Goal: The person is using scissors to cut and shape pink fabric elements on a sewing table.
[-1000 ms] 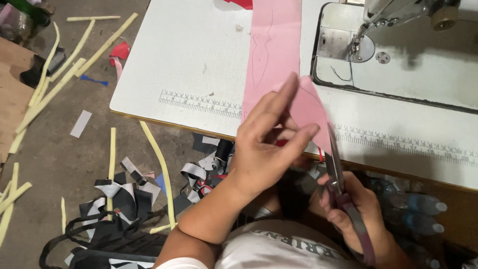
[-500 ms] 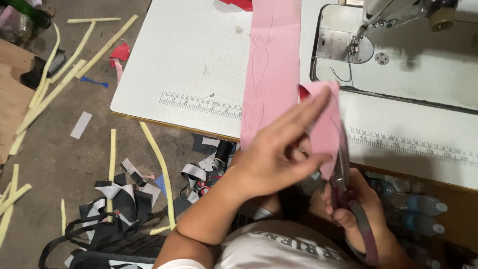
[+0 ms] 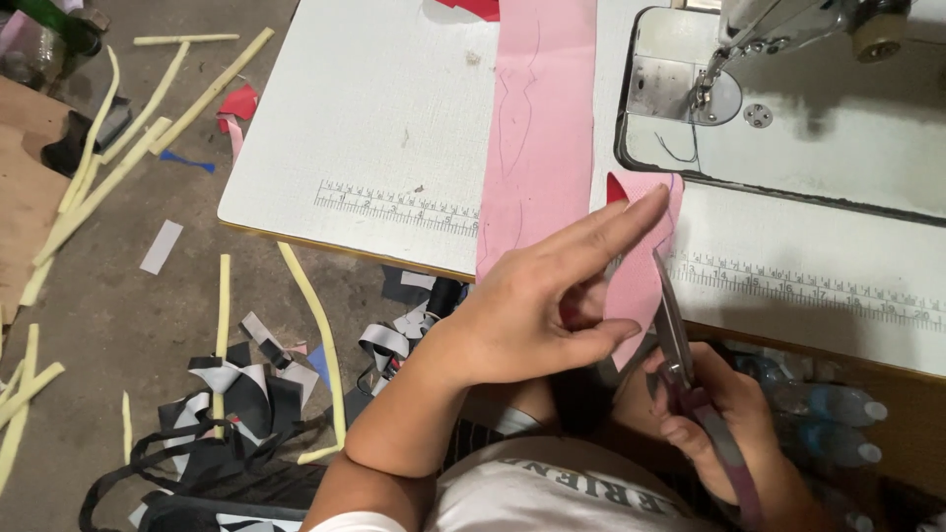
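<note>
- At a white sewing table (image 3: 374, 128), my left hand (image 3: 537, 310) pinches a small pink cut piece (image 3: 641, 276) between thumb and curled fingers, forefinger stretched flat along its face.
- My right hand (image 3: 719, 424) is closed around the handles of the scissors (image 3: 675, 330); the blades stand nearly upright against the piece's right edge, only a sliver apart as far as I can tell.
- The piece is lifted just off the table edge, in front of the long pink strip (image 3: 537, 128) with pencilled outlines, left of the sewing machine (image 3: 788, 39).
- Risk, as I judge it: the left fingertips (image 3: 631, 212) sit just beside the blades, so a slip could nick them.
- A loose pinch could let the limp piece twist, spoiling the cut line.
</note>
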